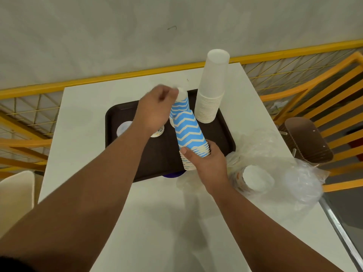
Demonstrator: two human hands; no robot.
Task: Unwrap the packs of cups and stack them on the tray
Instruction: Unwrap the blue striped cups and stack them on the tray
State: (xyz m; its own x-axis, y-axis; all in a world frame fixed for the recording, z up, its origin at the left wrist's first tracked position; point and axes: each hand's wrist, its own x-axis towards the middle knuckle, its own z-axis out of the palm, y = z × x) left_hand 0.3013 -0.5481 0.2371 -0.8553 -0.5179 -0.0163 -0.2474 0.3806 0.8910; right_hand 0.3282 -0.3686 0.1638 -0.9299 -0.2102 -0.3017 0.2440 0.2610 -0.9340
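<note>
Now my right fingers are gripping the blue cups over the tray, left fingers pinching the top.

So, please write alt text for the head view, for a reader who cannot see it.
Two hands hold a stack of blue zigzag cups over a dark tray: the left hand at its top, the right hand gripping its rims. A tall white cup stack stands on the tray.

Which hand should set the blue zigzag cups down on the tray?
Probably the right hand: it grips the blue zigzag stack at its rims, above the tray. The left hand only pinches its tip.
</note>
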